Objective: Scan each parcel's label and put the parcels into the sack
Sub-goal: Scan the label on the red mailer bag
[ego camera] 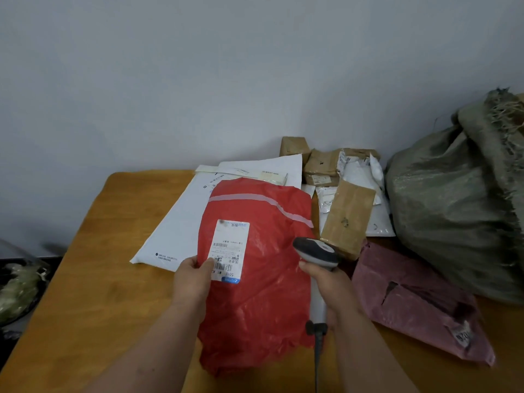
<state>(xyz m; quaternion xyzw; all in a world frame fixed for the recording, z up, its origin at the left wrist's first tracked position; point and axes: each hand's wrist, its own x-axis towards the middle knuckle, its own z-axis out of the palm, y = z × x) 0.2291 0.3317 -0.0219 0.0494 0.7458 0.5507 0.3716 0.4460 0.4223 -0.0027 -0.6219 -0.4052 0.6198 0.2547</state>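
The left hand (192, 279) is pinching a red parcel (255, 293) beside its label (229, 251), while the right hand (330, 290), fingers curled, is gripping a scanner (317, 255). Scanning appears underway. Next, the parcel likely needs carrying to the green sack (453, 199) farther right on the bench (99, 279).

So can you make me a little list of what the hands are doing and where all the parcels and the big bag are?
left hand: holds the red parcel up, thumb on its white label
right hand: grips the barcode scanner, head beside the label
table: wooden, carries the parcels
waiting parcels: white mailer, brown packets, pink mailer
sack: green woven, at right, bulging
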